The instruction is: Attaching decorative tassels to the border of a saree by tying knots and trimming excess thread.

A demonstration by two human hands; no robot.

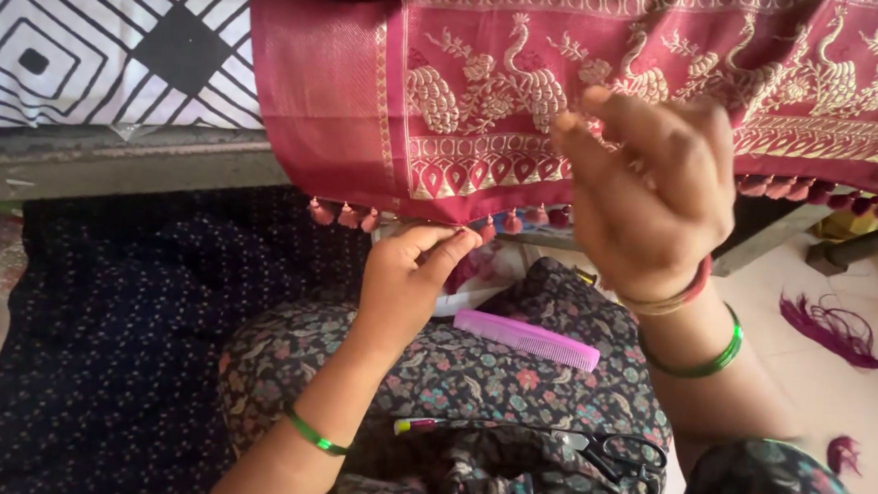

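Head view shows scissors [620, 455] and a pink comb [527, 340] on the person's lap. Past them, the left hand [404, 280] pinches the maroon cloth's [487, 99] tasselled hem. The right hand [652, 193] nips the hem too. The cloth, hanging off a bed [103, 164], looks soft and light, best held by its edge.

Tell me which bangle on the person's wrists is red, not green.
The red bangle sits on the right hand, nearest the palm. The other right-wrist bangle and the left-wrist bangle are green.
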